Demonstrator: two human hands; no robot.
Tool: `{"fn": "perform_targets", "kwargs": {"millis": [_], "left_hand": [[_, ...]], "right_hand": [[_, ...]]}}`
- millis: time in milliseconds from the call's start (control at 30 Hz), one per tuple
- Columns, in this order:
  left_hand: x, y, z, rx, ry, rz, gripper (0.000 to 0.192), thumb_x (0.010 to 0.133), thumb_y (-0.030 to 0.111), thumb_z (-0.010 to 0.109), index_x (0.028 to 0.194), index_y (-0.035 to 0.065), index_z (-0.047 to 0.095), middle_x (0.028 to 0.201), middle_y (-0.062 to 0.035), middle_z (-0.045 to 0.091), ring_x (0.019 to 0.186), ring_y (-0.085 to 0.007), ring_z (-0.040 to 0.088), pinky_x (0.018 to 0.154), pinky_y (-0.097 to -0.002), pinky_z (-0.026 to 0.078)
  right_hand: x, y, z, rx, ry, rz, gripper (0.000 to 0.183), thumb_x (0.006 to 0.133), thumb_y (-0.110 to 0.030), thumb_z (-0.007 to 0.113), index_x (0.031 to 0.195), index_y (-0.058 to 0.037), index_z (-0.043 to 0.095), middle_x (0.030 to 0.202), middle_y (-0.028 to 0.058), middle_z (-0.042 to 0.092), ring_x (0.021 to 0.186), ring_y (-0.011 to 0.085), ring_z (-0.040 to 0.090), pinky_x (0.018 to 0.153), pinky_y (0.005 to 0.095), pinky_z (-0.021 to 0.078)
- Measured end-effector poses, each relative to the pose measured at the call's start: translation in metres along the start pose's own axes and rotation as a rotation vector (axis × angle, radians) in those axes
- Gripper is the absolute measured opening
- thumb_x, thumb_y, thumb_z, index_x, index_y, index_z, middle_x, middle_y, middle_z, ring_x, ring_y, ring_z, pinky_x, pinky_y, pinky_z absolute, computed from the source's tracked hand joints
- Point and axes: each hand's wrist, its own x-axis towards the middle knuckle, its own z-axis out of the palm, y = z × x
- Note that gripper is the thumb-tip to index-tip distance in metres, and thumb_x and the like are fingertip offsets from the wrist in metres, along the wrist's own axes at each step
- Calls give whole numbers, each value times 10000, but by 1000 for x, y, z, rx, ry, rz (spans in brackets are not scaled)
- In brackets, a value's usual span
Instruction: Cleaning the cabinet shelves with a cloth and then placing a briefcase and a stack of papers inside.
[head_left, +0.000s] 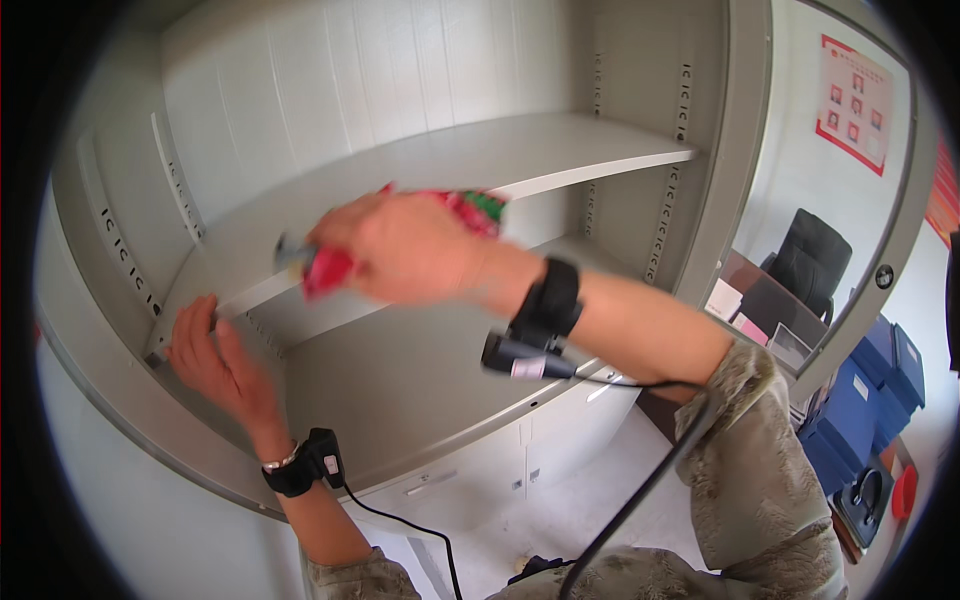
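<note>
My right hand (409, 247) is shut on a bunched red and green cloth (484, 210), in front of the middle shelf's front edge. At the left side of that hand a red part and a grey, dark-tipped piece (292, 255) stick out, too blurred to name. My left hand (225, 367) rests its fingers against the left front corner of the grey metal shelf (480, 150), the thumb held apart. Both wrists wear black straps with small cabled devices. The shelf sits inside a light grey metal cabinet (360, 75).
Below lies the cabinet's lower compartment floor (420, 382), with shut lower doors (480, 480) beneath it. A glazed cabinet door (885, 277) swings out at right. Blue file boxes (847, 420) and headphones (870, 495) are beyond it. Black cables (637, 495) hang near my arms.
</note>
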Motion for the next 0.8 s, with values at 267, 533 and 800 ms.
{"fn": "perform_targets", "kwargs": {"millis": [267, 533, 800], "left_hand": [[-5, -10, -8, 24, -65, -20, 249, 962, 205, 468, 1119, 94, 626, 1161, -29, 604, 1156, -231, 509, 1052, -443, 243], [-8, -2, 1, -5, -58, -63, 253, 948, 220, 487, 1136, 124, 627, 1184, -10, 586, 1181, -216, 498, 1074, -478, 206], [-8, -8, -11, 75, -112, -54, 277, 946, 233, 490, 1152, 102, 621, 1216, -33, 575, 1219, -247, 474, 1091, -476, 185]], "right_hand": [[-34, 5, -37, 153, 15, -249, 378, 668, 31, 648, 1035, -57, 633, 1128, 103, 627, 1019, 301, 607, 834, 366, 522], [-90, 166, -157, -647, 88, 308, 319, 826, -63, 595, 1144, -68, 578, 1091, 135, 614, 1012, 352, 590, 888, 404, 476], [-83, 186, -183, -370, -735, 809, 660, 915, -610, 371, 1404, -172, 444, 1399, 119, 486, 1262, 278, 467, 1052, 365, 328]]}}
